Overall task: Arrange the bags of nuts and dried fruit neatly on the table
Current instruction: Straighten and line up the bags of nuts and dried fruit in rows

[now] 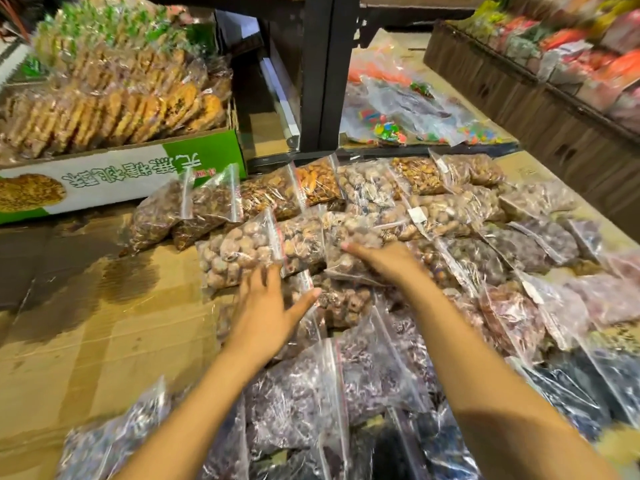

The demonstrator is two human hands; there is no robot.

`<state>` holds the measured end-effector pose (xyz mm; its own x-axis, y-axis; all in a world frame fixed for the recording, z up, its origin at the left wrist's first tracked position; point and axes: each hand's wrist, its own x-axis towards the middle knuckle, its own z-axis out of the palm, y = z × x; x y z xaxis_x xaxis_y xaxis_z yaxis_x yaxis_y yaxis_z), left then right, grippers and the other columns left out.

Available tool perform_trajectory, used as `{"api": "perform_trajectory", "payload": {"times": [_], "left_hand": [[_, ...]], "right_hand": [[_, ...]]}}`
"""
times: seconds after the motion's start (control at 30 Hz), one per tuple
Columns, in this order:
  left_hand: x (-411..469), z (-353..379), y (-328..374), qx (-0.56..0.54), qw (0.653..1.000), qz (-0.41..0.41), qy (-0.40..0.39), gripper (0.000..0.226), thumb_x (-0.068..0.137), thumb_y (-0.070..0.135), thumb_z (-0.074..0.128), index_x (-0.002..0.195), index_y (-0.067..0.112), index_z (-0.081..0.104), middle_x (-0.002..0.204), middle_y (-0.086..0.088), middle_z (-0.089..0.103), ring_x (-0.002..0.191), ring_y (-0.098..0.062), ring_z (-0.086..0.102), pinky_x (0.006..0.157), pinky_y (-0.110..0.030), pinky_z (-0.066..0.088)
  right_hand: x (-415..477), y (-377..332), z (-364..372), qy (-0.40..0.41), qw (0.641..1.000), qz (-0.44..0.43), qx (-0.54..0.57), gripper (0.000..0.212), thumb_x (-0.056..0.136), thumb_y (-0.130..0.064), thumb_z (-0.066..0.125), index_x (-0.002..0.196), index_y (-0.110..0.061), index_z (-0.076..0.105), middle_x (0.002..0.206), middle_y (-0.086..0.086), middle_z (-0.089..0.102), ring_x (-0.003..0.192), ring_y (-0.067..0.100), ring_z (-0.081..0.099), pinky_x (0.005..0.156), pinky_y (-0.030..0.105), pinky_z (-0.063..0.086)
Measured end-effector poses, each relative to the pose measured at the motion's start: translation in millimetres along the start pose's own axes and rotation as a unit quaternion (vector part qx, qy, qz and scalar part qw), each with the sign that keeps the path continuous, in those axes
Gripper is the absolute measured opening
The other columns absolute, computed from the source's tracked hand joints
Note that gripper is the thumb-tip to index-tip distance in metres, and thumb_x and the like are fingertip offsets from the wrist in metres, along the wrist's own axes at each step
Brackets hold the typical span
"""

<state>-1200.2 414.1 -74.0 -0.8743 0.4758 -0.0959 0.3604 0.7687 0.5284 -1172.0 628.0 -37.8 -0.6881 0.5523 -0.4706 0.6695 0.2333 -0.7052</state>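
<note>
1. My left hand [268,306] reaches forward palm down, fingers spread, thumb out to the right. It grips nothing; its fingertips sit at the near edge of a bag of pale round nuts [239,252].
2. My right hand [384,259] lies flat, fingers together and pointing left, resting on a clear bag of brown nuts [349,244]. No pinch is visible; the palm side is hidden.
3. The bags of nuts and dried fruit [467,237] lie in overlapping rows across the cardboard-covered table [86,341], from the green-and-white box [114,178] rightward.
4. Hard to make out: the dark bags [301,403] nearest me are blurred, contents unclear. Both forearms cover bags beneath them.
</note>
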Motion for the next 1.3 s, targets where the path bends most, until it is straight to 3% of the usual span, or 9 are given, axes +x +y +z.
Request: {"api": "perform_trajectory", "payload": {"times": [0.23, 0.4, 0.53, 0.63, 0.73, 0.87, 1.03, 1.17, 1.3], "left_hand": [[10, -11, 2, -0.088, 0.995, 0.043, 0.037, 0.093, 0.074, 0.078, 0.037, 0.148, 0.028, 0.012, 0.158, -0.005, 0.014, 0.145, -0.024, 0.013, 0.117, -0.049, 0.018], [32, -49, 6, -0.245, 0.967, 0.018, 0.06, 0.094, 0.069, 0.072, 0.055, 0.145, 0.028, 0.023, 0.152, -0.001, 0.028, 0.137, -0.018, 0.03, 0.112, -0.044, 0.029], [65, -76, 9, -0.341, 0.939, -0.041, -0.029, 0.071, 0.074, 0.055, 0.067, 0.133, 0.022, 0.045, 0.125, 0.003, 0.054, 0.111, -0.013, 0.054, 0.085, -0.021, 0.045], [72, -82, -2, -0.473, 0.845, -0.096, -0.231, 0.086, 0.039, 0.061, 0.088, 0.11, 0.017, 0.067, 0.113, -0.01, 0.068, 0.099, -0.023, 0.066, 0.088, -0.04, 0.053], [68, -68, -10, -0.595, 0.749, -0.118, -0.267, 0.092, 0.028, 0.046, 0.095, 0.104, 0.002, 0.067, 0.105, -0.02, 0.069, 0.09, -0.032, 0.067, 0.084, -0.048, 0.053], [58, -49, -11, -0.68, 0.687, -0.135, -0.219, 0.07, 0.031, 0.038, 0.095, 0.091, 0.007, 0.077, 0.092, -0.018, 0.074, 0.074, -0.029, 0.072, 0.06, -0.039, 0.06], [48, -42, -34, -0.692, 0.691, -0.16, -0.132, 0.08, 0.033, 0.043, 0.094, 0.1, 0.006, 0.073, 0.101, -0.023, 0.071, 0.081, -0.032, 0.072, 0.067, -0.041, 0.06], [34, -36, -51, -0.658, 0.732, -0.164, -0.068, 0.08, 0.033, 0.057, 0.091, 0.096, 0.011, 0.074, 0.103, -0.022, 0.071, 0.085, -0.033, 0.071, 0.072, -0.043, 0.06], [16, -33, -62, -0.659, 0.729, -0.185, -0.024, 0.096, 0.031, 0.065, 0.087, 0.108, 0.012, 0.065, 0.093, -0.02, 0.072, 0.069, -0.027, 0.072, 0.054, -0.035, 0.059]], "right_hand": [[1, 9, 2, -0.035, 0.992, 0.001, 0.122, 0.057, 0.065, -0.04, 0.083, 0.093, 0.005, 0.061, 0.088, 0.011, 0.072, 0.074, 0.022, 0.07, 0.074, 0.036, 0.059], [-29, 0, -8, -0.04, 0.989, -0.097, 0.105, 0.046, 0.068, -0.013, 0.084, 0.092, -0.018, 0.045, 0.085, 0.0, 0.067, 0.055, 0.003, 0.065, 0.054, 0.015, 0.052], [-54, -33, -21, -0.137, 0.965, -0.223, 0.004, 0.06, 0.057, -0.004, 0.088, 0.098, -0.027, 0.051, 0.095, -0.004, 0.065, 0.079, -0.006, 0.067, 0.069, 0.012, 0.054], [-61, -51, -25, -0.164, 0.941, -0.29, -0.057, 0.068, 0.055, -0.017, 0.091, 0.113, -0.028, 0.056, 0.105, -0.011, 0.065, 0.093, -0.002, 0.064, 0.076, 0.012, 0.052], [-50, -57, -21, -0.137, 0.939, -0.312, -0.048, 0.067, 0.054, -0.038, 0.086, 0.115, -0.033, 0.058, 0.114, -0.015, 0.06, 0.101, -0.006, 0.058, 0.086, 0.01, 0.046], [21, -26, -11, 0.06, 0.978, -0.161, 0.114, 0.077, 0.062, -0.054, 0.078, 0.127, -0.025, 0.049, 0.123, -0.004, 0.057, 0.105, 0.014, 0.06, 0.09, 0.032, 0.05], [125, 35, -24, 0.141, 0.97, 0.039, 0.193, 0.095, 0.052, -0.06, 0.082, 0.125, -0.011, 0.046, 0.11, 0.013, 0.066, 0.092, 0.034, 0.067, 0.082, 0.056, 0.056], [148, 24, -20, 0.195, 0.948, 0.058, 0.247, 0.036, 0.075, -0.028, 0.079, 0.093, -0.016, 0.05, 0.103, 0.011, 0.065, 0.094, 0.034, 0.066, 0.085, 0.053, 0.055], [151, 16, -13, 0.202, 0.929, 0.064, 0.304, 0.023, 0.081, -0.011, 0.072, 0.085, -0.017, 0.05, 0.115, 0.013, 0.064, 0.104, 0.032, 0.062, 0.093, 0.05, 0.051]]}}
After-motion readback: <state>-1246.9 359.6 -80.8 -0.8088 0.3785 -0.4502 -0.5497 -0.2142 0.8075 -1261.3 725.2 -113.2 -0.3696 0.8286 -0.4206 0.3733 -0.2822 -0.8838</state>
